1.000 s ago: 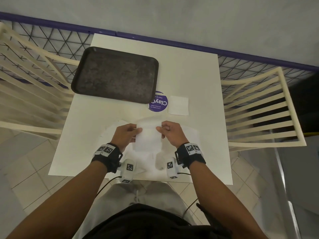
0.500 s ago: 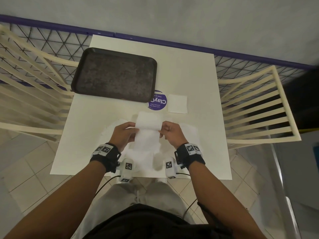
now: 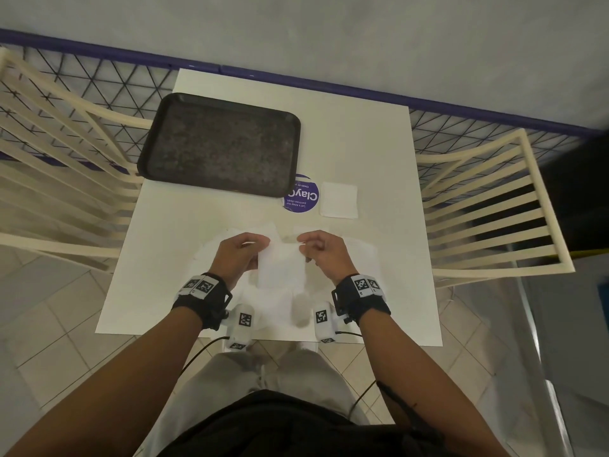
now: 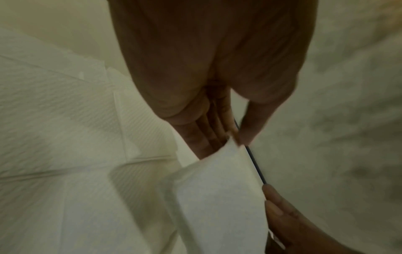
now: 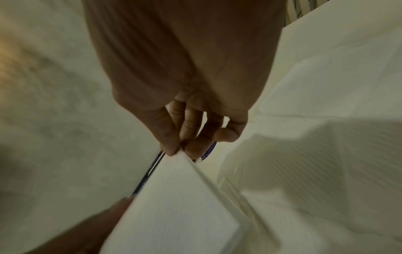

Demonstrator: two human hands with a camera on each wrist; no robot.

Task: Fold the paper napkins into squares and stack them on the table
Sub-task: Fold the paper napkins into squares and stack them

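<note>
Napkin (image 3: 280,267) in mid-fold, white and doubled over, hangs between the two hands above the near middle of the desk (image 3: 379,153). The left hand (image 3: 238,255) pinches its upper left corner between thumb and curled fingers (image 4: 202,137), so that grip is clamped on the paper. The right hand (image 3: 324,253) does the same at the upper right corner, thumb pressed against the fingers (image 5: 189,127) with the edge caught between them. From the wrist views the napkin (image 5: 174,206) shows as two layers meeting at the pinched top edge.

Beneath the hands, several unfolded napkins (image 3: 361,258) lie spread flat and overlapping on the desk. Farther back, a finished folded square (image 3: 338,200) lies alone, just beside a round purple sticker (image 3: 301,199). A dark tray (image 3: 220,145) sits at the far left of the desk, its near right corner covering part of the sticker. Cream slatted chairs (image 3: 487,206) stand at both sides.
</note>
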